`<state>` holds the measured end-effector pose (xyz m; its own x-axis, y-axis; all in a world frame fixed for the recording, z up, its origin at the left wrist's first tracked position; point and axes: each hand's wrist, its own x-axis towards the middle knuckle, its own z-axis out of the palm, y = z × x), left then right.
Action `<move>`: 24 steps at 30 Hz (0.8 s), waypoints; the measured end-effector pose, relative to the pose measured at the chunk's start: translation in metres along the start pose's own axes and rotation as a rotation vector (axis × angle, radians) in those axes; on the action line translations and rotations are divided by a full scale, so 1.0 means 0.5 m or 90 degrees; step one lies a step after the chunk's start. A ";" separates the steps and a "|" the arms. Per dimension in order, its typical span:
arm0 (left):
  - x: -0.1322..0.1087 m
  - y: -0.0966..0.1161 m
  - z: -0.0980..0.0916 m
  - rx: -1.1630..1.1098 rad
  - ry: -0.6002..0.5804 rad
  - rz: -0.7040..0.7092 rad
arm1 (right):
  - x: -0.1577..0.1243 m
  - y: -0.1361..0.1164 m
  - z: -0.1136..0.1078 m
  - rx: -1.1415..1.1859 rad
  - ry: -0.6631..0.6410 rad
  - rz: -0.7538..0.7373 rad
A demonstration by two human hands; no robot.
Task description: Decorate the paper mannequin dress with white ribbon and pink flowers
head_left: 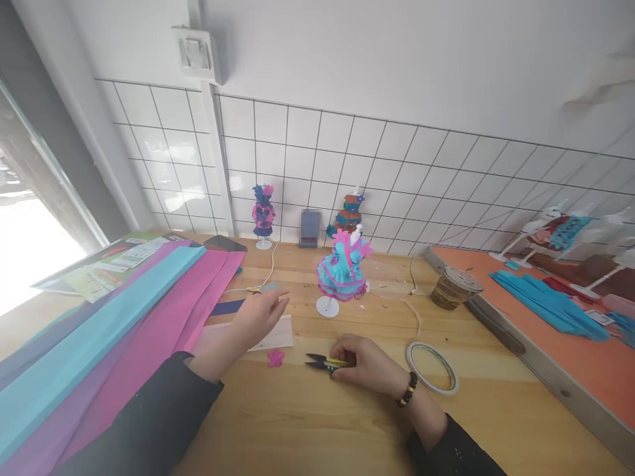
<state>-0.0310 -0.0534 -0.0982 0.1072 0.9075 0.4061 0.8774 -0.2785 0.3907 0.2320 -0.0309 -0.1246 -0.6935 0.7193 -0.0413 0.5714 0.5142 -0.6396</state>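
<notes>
My right hand [364,363] is closed around the yellow handle of a pair of thread snips [322,363], whose dark blades point left on the wooden table. My left hand [260,316] is over a pale strip of paper [278,332], its fingers stretched out to the right, with nothing visible in them. A pink paper flower [276,357] lies between the two hands. Behind them stands a small dress form in a turquoise and pink ruffled paper dress [342,274], on a round white base.
Long sheets of coloured crepe paper [124,330] cover the left side. A roll of double-sided tape [432,367] and a brown-filled plastic tub [455,289] are at right. Two more dressed forms stand by the tiled wall, around a phone [310,229]. An orange-topped table [555,344] adjoins.
</notes>
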 end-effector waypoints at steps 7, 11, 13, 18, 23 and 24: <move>-0.064 -0.021 0.003 0.074 -0.015 0.130 | -0.002 -0.015 0.005 -0.083 0.054 -0.012; -0.069 -0.014 -0.007 0.100 -0.036 0.117 | -0.007 -0.020 0.004 -0.078 0.055 -0.032; -0.071 -0.015 -0.010 0.112 -0.055 0.090 | -0.006 -0.022 0.008 -0.078 0.087 -0.044; -0.074 -0.024 -0.006 0.130 -0.100 0.077 | 0.005 -0.035 0.031 -0.079 0.155 -0.108; -0.073 -0.039 0.004 0.116 -0.126 0.108 | 0.009 -0.034 0.043 -0.120 0.202 -0.082; -0.073 -0.044 0.007 0.108 -0.121 0.119 | 0.009 -0.031 0.042 -0.133 0.216 -0.067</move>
<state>-0.0527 -0.0795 -0.1246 0.3459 0.8924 0.2897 0.8979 -0.4044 0.1737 0.2108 -0.0454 -0.1309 -0.5887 0.7530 0.2940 0.6065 0.6519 -0.4551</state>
